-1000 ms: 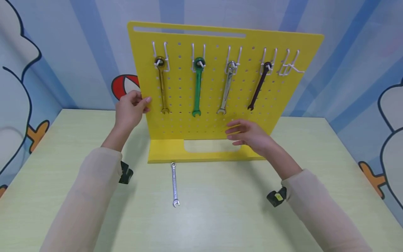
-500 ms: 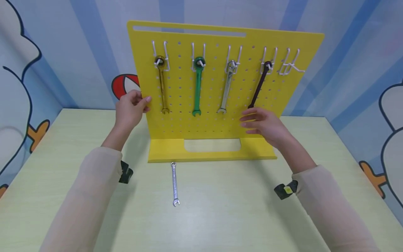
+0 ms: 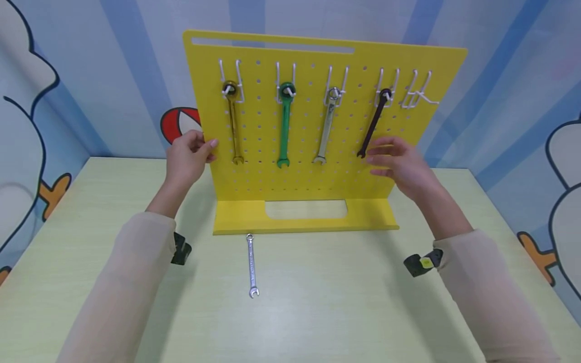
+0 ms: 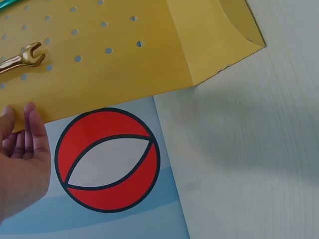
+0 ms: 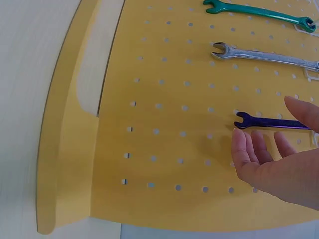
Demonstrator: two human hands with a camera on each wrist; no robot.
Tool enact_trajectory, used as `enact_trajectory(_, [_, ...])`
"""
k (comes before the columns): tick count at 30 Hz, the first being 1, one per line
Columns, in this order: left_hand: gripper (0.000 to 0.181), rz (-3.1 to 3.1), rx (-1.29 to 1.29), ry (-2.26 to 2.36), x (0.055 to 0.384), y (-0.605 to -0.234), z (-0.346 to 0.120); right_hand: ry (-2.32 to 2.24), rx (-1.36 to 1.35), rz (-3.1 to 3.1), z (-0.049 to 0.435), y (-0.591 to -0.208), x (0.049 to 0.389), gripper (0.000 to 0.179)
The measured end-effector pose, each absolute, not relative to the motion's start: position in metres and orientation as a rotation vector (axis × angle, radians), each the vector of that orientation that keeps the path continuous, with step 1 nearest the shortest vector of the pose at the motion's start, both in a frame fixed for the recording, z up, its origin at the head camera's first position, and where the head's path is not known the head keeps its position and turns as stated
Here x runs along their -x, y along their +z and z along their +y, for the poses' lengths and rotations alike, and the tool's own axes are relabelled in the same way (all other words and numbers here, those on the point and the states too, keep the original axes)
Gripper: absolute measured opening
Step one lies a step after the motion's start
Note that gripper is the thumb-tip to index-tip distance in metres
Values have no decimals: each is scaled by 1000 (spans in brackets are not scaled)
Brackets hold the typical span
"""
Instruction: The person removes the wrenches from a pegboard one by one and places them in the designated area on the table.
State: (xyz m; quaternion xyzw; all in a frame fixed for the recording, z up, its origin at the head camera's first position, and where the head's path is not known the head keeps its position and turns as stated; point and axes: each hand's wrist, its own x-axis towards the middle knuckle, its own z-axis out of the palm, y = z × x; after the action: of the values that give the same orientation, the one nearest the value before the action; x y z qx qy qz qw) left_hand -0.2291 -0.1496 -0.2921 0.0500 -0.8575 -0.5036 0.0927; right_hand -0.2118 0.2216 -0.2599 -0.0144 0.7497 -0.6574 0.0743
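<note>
A yellow pegboard [image 3: 240, 214] stands on the table, with a row of wrenches hung on its hooks. Its left edge is pinched between thumb and fingers by my left hand [image 3: 188, 157]. My right hand [image 3: 406, 166] hovers before the board's lower right part, fingers loosely bent, holding nothing. Closest to it hangs a dark purple wrench [image 3: 374, 126]; in the right wrist view its open end [image 5: 241, 120] lies just above the fingertips, and contact is not clear. Further left hang a silver wrench [image 3: 326, 131], a green wrench [image 3: 284, 131] and a gold wrench [image 3: 234, 128].
Another silver wrench [image 3: 251, 267] lies on the table [image 3: 308, 302] in front of the board's base. At the board's right end, white hooks [image 3: 415, 93] carry nothing, one of them askew. A blue patterned wall [image 3: 295, 17] stands close behind.
My right hand has moved right and upward, from below the hanging silver wrench to beside the purple wrench's lower end. My left hand stays on the pegboard's edge.
</note>
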Motion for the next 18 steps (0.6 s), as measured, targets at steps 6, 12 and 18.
enact_trajectory(6, [29,-2548,-153,-1503,230,-292,-150,-2094,78,2206,223,-251,213,29])
enact_trajectory(12, [29,-2560,-147,-1485,231,-292,-151,-2110,125,2206,222,-244,214,32])
enact_trajectory(18, [28,-2541,-130,-1491,230,-293,-151,-2115,110,2195,219,-238,215,35])
